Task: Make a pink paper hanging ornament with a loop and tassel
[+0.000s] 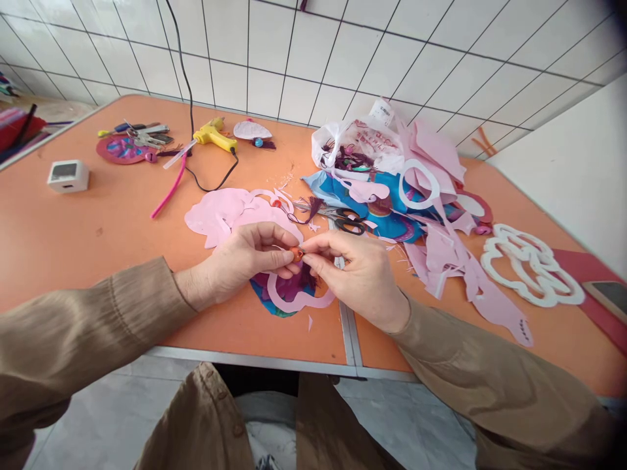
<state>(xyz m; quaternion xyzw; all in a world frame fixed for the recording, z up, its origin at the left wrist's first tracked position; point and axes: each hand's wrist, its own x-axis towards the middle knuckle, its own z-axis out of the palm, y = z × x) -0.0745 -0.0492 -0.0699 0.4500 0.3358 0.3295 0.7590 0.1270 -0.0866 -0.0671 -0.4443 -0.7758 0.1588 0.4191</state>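
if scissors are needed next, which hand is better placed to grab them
Probably the right hand: it's closer than the left hand to the scissors' black handles, though both hold the orange piece.

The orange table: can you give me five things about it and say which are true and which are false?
1. The left hand holds a small orange piece. True.
2. The glue gun is blue. False: the glue gun is yellow.
3. Neither hand holds the scissors. True.
4. In the picture, the white box is right of the glue gun. False: the white box is left of it.
5. A bright pink strip lies on the table. True.
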